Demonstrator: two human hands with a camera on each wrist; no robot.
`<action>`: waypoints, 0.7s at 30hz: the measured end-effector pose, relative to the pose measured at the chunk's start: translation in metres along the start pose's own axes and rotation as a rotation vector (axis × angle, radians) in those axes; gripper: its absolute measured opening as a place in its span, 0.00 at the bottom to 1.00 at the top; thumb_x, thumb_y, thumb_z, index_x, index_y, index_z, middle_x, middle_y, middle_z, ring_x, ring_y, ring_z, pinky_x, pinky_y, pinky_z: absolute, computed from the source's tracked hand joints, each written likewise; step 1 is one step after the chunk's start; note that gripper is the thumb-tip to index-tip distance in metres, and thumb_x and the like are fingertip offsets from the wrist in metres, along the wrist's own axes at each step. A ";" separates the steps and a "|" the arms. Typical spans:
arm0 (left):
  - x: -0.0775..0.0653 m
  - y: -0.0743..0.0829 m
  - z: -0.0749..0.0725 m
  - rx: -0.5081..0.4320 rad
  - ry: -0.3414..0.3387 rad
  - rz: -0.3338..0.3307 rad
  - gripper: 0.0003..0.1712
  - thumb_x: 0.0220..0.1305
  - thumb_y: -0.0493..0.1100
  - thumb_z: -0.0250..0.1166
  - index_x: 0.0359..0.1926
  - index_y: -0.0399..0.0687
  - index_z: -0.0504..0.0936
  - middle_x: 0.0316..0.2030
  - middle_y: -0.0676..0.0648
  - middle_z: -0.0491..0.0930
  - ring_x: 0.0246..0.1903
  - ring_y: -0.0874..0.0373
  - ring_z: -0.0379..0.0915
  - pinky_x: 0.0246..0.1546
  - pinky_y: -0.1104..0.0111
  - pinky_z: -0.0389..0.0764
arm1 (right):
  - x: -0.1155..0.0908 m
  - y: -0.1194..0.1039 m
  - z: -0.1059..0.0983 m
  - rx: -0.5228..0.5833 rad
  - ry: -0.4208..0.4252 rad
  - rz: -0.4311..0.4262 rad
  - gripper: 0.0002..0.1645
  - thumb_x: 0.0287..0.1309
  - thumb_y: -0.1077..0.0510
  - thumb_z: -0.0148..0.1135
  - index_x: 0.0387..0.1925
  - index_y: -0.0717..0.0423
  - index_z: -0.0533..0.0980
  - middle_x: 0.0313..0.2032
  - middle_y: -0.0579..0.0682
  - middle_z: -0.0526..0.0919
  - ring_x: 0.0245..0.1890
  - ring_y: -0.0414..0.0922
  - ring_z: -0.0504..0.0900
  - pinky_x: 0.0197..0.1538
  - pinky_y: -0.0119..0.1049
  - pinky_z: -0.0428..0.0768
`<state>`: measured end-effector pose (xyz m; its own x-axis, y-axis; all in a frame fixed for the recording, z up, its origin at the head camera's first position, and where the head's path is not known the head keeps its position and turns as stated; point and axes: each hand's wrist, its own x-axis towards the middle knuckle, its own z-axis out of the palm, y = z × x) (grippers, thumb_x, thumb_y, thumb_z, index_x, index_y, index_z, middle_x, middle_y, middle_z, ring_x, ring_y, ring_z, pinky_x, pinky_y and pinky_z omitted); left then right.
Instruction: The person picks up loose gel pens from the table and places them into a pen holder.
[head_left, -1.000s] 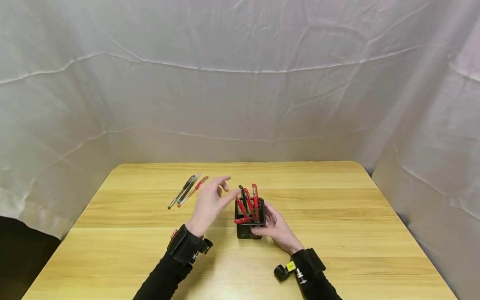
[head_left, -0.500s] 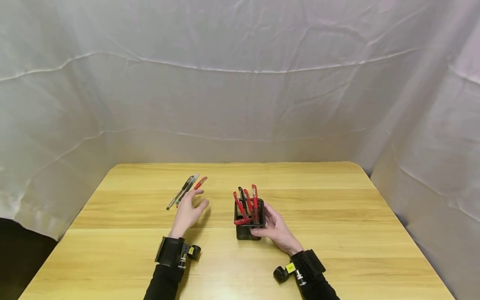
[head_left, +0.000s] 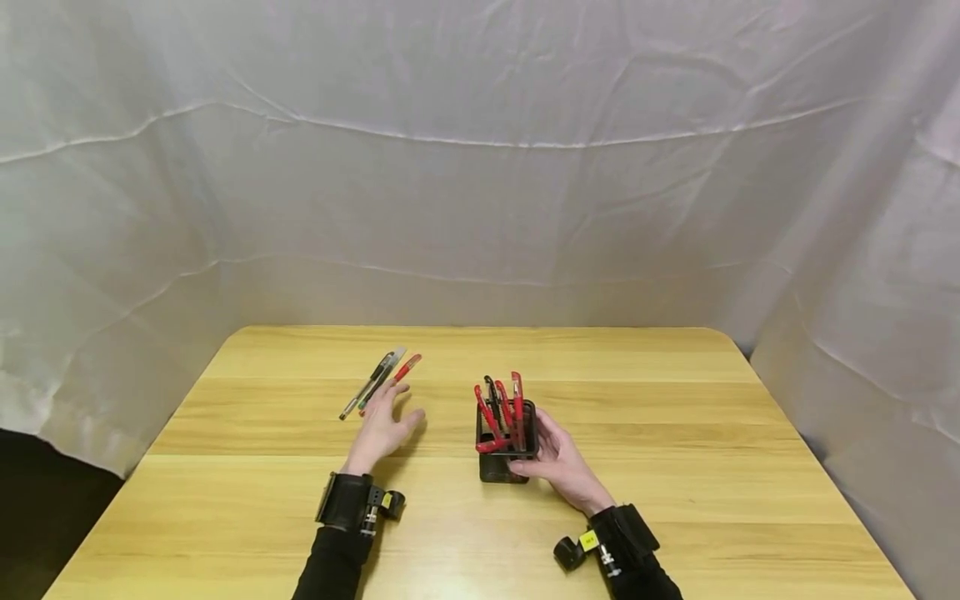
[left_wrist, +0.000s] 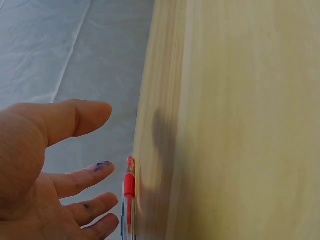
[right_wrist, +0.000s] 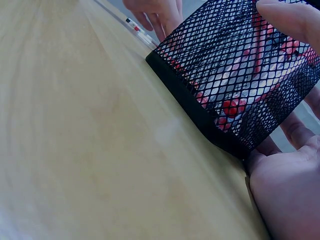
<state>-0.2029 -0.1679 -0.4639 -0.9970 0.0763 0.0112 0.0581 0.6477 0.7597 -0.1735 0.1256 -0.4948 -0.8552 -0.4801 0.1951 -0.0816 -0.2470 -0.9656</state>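
A black mesh pen holder (head_left: 504,470) stands on the wooden table with several red pens and a black pen in it, caps up. My right hand (head_left: 564,472) holds it from the right, thumb on the near side; the mesh wall (right_wrist: 220,65) shows pen bodies inside. Left of the holder, three pens lie side by side: a red pen (head_left: 409,365), a clear-capped pen (head_left: 395,361) and a black pen (head_left: 382,365). Over their near ends hovers my left hand (head_left: 378,435), thumb apart from the fingers. The left wrist view shows the red pen (left_wrist: 129,185) just beyond the fingertips, with no pen in the grasp.
The wooden table (head_left: 675,417) reaches back to a pale grey cloth (head_left: 480,208) that hangs behind and on both sides. Cameras are strapped to both wrists, such as the black wrist camera (head_left: 567,553) beside the right hand.
My left hand has moved left from beside the pen holder to the loose pens, and has barely moved in the last half second. My right hand stays on the holder.
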 end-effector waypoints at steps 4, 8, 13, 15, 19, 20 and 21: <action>-0.002 -0.003 0.000 0.003 0.010 0.022 0.34 0.58 0.46 0.59 0.61 0.36 0.60 0.67 0.35 0.46 0.66 0.37 0.35 0.61 0.39 0.41 | 0.001 0.002 0.000 0.007 -0.016 -0.026 0.51 0.42 0.68 0.66 0.66 0.57 0.50 0.65 0.56 0.56 0.64 0.43 0.60 0.63 0.26 0.62; -0.004 -0.005 -0.001 0.011 0.019 0.032 0.35 0.57 0.45 0.59 0.61 0.33 0.60 0.66 0.33 0.47 0.66 0.35 0.35 0.62 0.39 0.37 | 0.003 0.002 0.002 0.007 -0.024 -0.039 0.50 0.42 0.68 0.66 0.66 0.58 0.50 0.66 0.56 0.56 0.65 0.43 0.59 0.63 0.27 0.62; -0.004 -0.006 -0.002 0.037 0.027 0.017 0.34 0.57 0.45 0.59 0.61 0.32 0.60 0.66 0.33 0.48 0.65 0.36 0.38 0.62 0.41 0.41 | 0.003 0.003 0.002 0.008 -0.024 -0.042 0.50 0.42 0.68 0.65 0.66 0.58 0.50 0.65 0.56 0.56 0.65 0.43 0.59 0.63 0.27 0.62; -0.004 -0.006 -0.002 0.048 0.026 0.007 0.33 0.58 0.45 0.58 0.61 0.33 0.60 0.66 0.34 0.48 0.65 0.36 0.38 0.62 0.41 0.43 | 0.003 0.003 0.001 0.008 -0.024 -0.042 0.50 0.42 0.68 0.66 0.66 0.58 0.50 0.65 0.56 0.56 0.65 0.43 0.59 0.63 0.26 0.61; -0.004 -0.005 -0.003 0.064 0.019 -0.024 0.32 0.59 0.46 0.56 0.60 0.33 0.62 0.66 0.33 0.46 0.65 0.34 0.36 0.61 0.40 0.42 | 0.004 0.003 0.001 0.006 -0.025 -0.043 0.51 0.42 0.68 0.66 0.66 0.58 0.50 0.66 0.56 0.55 0.65 0.43 0.58 0.64 0.26 0.60; -0.004 -0.005 -0.003 0.067 0.016 -0.032 0.31 0.59 0.46 0.56 0.60 0.33 0.62 0.66 0.32 0.45 0.65 0.34 0.35 0.61 0.40 0.42 | 0.004 0.003 0.001 0.006 -0.026 -0.043 0.51 0.42 0.68 0.66 0.66 0.58 0.50 0.66 0.56 0.55 0.65 0.43 0.58 0.64 0.26 0.60; -0.004 -0.004 -0.004 0.069 0.011 -0.042 0.31 0.60 0.46 0.55 0.60 0.33 0.62 0.66 0.32 0.45 0.65 0.34 0.35 0.61 0.40 0.41 | 0.004 0.003 0.001 0.006 -0.026 -0.043 0.51 0.42 0.68 0.66 0.66 0.58 0.50 0.66 0.56 0.55 0.65 0.42 0.58 0.64 0.26 0.60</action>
<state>-0.1997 -0.1737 -0.4648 -0.9991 0.0396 -0.0127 0.0187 0.7011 0.7128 -0.1764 0.1223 -0.4964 -0.8372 -0.4911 0.2408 -0.1146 -0.2730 -0.9552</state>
